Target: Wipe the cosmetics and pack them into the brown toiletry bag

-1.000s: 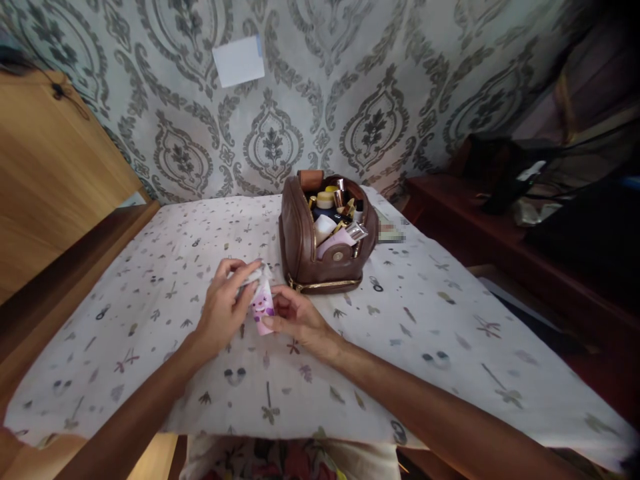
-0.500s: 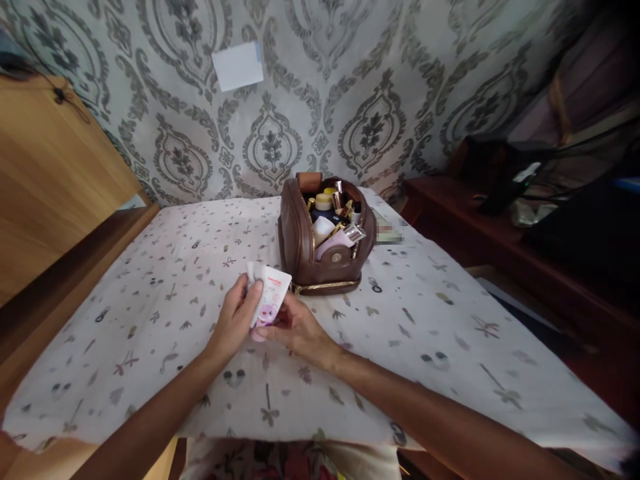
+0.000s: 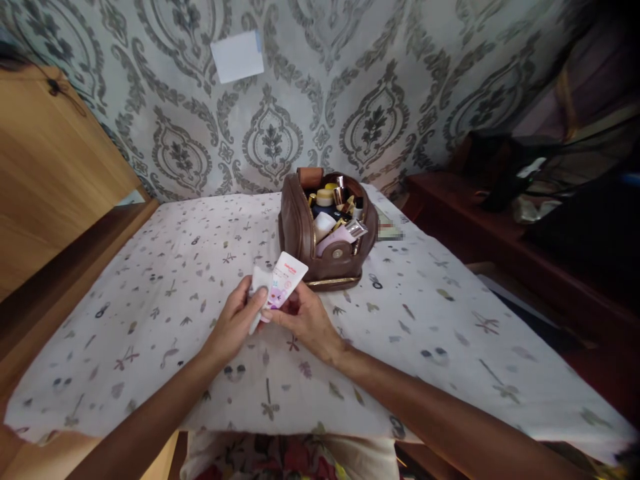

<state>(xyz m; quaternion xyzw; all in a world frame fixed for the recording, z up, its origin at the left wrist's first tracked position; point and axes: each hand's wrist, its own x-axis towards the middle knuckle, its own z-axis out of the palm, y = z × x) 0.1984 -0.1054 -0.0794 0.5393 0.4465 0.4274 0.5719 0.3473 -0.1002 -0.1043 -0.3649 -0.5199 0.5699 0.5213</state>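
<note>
My right hand (image 3: 315, 328) grips a white squeeze tube (image 3: 290, 272) near its lower end. The tube has red lettering and a purple cartoon figure, and it tilts up to the right. Between the thumb and fingers of my left hand (image 3: 231, 321) is a folded white cloth or wipe (image 3: 261, 279), pressed close against the tube's left side. Just behind both hands stands a brown toiletry bag (image 3: 296, 233), unzipped at the top. Jars, a pinkish tube (image 3: 336, 239) and other cosmetics fill it. My fingers hide the tube's bottom end.
A patterned white cloth (image 3: 200, 267) covers the table. Behind the bag's right side lies a flat, partly blurred item (image 3: 389, 229). A wooden panel (image 3: 60, 147) stands at the left, and a dark red wooden shelf (image 3: 450, 207) at the right. The papered wall rises behind.
The tube has moved up and right, out from the white cloth, so more of its printed face shows. My hands have shifted slightly; the bag stays in place.
</note>
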